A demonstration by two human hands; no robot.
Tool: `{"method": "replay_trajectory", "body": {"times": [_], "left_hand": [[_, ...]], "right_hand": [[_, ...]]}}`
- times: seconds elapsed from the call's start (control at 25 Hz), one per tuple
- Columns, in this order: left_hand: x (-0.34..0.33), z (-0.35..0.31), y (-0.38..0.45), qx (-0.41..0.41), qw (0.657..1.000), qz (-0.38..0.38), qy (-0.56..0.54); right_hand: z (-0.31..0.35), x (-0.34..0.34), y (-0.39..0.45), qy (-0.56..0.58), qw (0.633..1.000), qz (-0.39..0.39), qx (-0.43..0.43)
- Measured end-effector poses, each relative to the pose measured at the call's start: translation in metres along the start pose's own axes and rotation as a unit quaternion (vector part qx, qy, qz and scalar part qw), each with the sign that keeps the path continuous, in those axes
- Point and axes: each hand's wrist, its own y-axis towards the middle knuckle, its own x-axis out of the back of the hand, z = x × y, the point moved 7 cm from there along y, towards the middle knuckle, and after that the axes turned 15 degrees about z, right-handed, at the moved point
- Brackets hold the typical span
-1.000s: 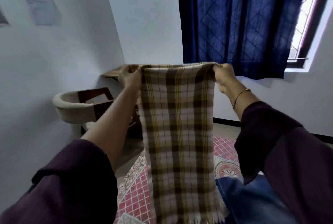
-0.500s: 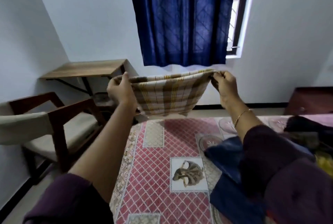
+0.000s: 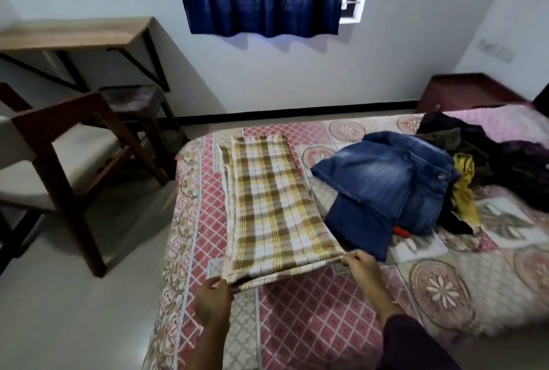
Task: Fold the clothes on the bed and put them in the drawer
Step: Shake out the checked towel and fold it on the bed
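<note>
Patterned bedspread (image 3: 312, 319) fills the near view; on it the left hand (image 3: 212, 299) and right hand (image 3: 361, 265) each pinch a near corner of the checked cloth (image 3: 273, 209), fingers closed on its edge. Beyond them the cloth lies flat and long. Uneven pulling could skew the next fold, or drag it against the jeans (image 3: 389, 179) just beside it.

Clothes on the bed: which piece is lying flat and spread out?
The checked brown-and-yellow cloth, gripped at its near corners by both hands. The blue jeans beside it are bunched; the dark clothes are heaped.
</note>
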Motion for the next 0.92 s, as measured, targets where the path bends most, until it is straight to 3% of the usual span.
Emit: {"method": "replay_trajectory", "body": {"times": [0.16, 0.28, 0.4, 0.52, 0.68, 0.92], "left_hand": [[-0.007, 0.037, 0.001, -0.002, 0.997, 0.072, 0.039], [-0.01, 0.04, 0.001, -0.012, 0.996, 0.085, 0.033], [-0.003, 0.046, -0.004, 0.007, 0.997, 0.038, -0.063], [0.004, 0.062, -0.012, 0.061, 0.989, 0.001, -0.134], [0.005, 0.053, -0.008, 0.066, 0.978, 0.015, -0.195], [-0.007, 0.018, 0.01, 0.087, 0.952, 0.042, -0.291]], "right_hand": [[-0.032, -0.008, -0.005, -0.058, 0.998, -0.007, -0.01], [-0.047, -0.012, -0.008, -0.092, 0.995, -0.034, -0.029], [-0.051, -0.008, -0.013, -0.109, 0.99, -0.081, -0.034], [-0.059, -0.017, -0.015, -0.158, 0.982, -0.081, -0.063], [-0.057, -0.021, -0.012, -0.17, 0.975, -0.115, -0.08], [-0.021, -0.01, -0.002, -0.132, 0.976, -0.174, -0.02]]}}
